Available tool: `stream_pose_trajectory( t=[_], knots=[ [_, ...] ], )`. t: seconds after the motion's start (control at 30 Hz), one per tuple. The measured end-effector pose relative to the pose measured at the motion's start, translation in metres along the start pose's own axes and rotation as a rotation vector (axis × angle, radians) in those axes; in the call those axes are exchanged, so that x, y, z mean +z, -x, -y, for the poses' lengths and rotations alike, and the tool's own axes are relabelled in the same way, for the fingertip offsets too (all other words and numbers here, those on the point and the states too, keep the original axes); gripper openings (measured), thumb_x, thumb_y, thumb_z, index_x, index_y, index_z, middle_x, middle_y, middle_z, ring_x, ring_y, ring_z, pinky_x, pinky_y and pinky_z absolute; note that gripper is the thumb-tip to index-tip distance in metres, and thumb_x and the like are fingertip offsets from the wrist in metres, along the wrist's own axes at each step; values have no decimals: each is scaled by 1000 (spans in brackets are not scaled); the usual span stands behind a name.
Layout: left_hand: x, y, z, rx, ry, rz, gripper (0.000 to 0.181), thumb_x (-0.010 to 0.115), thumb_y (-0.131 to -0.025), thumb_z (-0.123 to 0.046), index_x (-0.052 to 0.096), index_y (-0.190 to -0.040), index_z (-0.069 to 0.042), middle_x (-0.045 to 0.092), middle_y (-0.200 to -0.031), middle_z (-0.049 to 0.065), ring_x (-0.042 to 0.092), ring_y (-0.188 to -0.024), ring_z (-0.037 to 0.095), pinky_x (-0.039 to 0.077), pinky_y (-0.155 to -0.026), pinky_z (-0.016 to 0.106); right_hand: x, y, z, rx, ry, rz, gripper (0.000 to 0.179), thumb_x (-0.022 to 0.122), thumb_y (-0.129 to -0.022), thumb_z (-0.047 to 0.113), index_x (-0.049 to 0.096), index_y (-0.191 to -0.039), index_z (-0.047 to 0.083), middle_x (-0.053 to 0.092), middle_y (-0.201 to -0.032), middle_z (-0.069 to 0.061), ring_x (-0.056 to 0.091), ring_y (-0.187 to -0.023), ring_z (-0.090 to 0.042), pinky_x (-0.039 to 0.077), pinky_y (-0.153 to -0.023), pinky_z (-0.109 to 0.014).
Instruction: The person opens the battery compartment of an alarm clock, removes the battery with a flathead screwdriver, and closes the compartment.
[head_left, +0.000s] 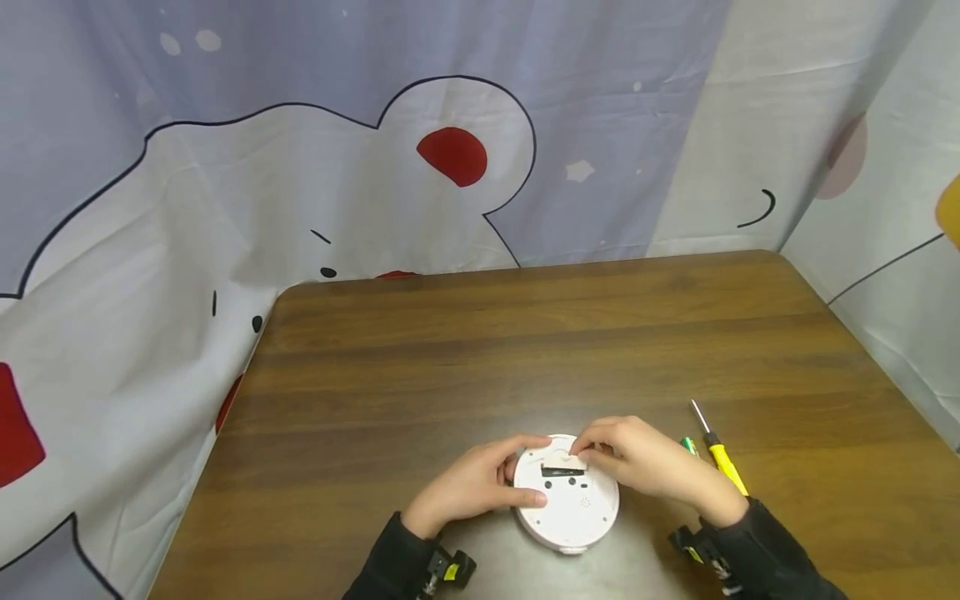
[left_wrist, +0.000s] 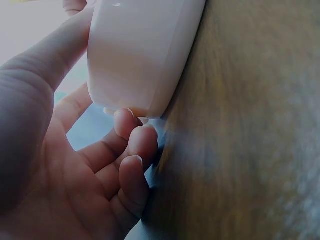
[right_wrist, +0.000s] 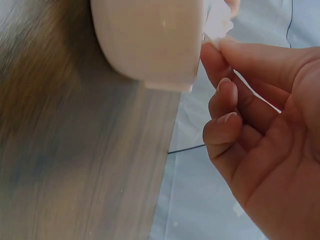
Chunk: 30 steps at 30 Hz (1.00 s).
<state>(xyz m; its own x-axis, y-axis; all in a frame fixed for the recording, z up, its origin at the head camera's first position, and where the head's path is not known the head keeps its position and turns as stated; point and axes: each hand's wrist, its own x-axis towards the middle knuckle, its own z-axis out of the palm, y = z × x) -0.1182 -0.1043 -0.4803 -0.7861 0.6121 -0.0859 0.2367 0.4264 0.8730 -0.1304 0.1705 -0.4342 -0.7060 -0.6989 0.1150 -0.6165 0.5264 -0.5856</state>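
White disc [head_left: 566, 521] lies between gripping left fingers [head_left: 521, 444]; right fingers [head_left: 600, 434] pinch, seemingly, a pale piece [head_left: 558, 458].

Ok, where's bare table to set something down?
Bare: tabletop between the white device and curtain, and left of the left hand. Crowded: around that device, and beside the right hand, where a screwdriver and green item lie.

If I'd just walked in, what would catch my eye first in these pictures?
Probably the round white device on the table: the left hand holds its left side while the right hand pinches a white piece by its dark slot. Next, perhaps, the yellow screwdriver lying to the right, then the red patch on the curtain behind.
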Motion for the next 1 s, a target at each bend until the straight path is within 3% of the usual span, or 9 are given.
stream_pose_trajectory(
  t=[0.4,1.0],
  knots=[
    [0,1,-1,30,-25,-5,66,79,-86,-45,53,-146,-32,50,-78,1,40,-60,6,33,-58,20,1,-4,8,18,-5,40,14,67,-96,3,75,-102,13,71,-100,7,64,-91,-7,53,-77,-30],
    [0,2,1,59,-29,-32,58,76,-89,-44,58,-142,-32,49,-75,-6,43,-63,6,35,-60,21,3,-5,10,18,53,23,17,66,-93,0,76,-98,14,72,-98,7,65,-91,-8,54,-78,-32]
  ],
)
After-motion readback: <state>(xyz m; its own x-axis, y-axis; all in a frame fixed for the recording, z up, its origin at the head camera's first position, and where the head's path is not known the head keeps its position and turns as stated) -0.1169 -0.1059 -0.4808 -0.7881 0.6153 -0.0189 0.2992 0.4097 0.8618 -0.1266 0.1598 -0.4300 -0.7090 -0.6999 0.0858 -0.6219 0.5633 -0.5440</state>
